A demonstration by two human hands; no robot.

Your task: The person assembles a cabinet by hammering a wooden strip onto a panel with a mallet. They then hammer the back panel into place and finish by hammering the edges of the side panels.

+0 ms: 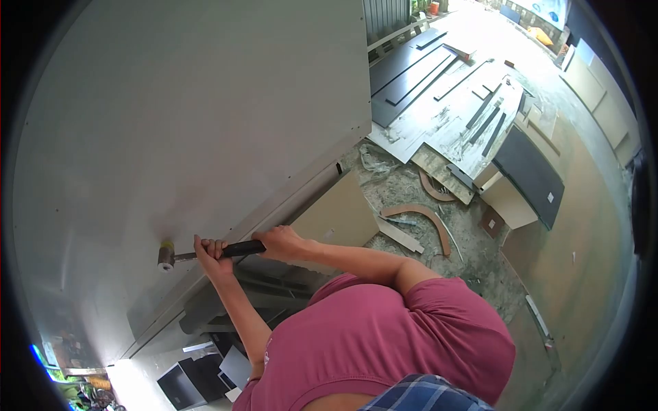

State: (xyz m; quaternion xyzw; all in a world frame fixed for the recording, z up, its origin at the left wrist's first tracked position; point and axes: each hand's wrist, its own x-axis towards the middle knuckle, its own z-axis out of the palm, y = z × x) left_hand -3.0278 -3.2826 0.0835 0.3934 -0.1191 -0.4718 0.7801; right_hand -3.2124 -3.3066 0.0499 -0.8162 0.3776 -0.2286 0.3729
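Observation:
A hammer (244,248) with a black grip, a metal shaft and a blunt head with a yellow end is held across in front of me. The fingers of my right hand (282,242) wrap around the end of its grip. My left hand (214,252) is closed around the shaft, between the grip and the head, with its index finger partly raised. The hammer head lies over the large smooth pale panel (185,123); whether it touches the surface I cannot tell. Small dark dots run along the panel's edge beside my hands.
A beige board (336,212) leans below the panel's edge. Curved brown strips (439,229) and scraps lie on the rough floor. Dark boards (418,68) are laid out farther back. A dark-topped cabinet piece (531,171) stands at right, and a black box (181,385) at lower left.

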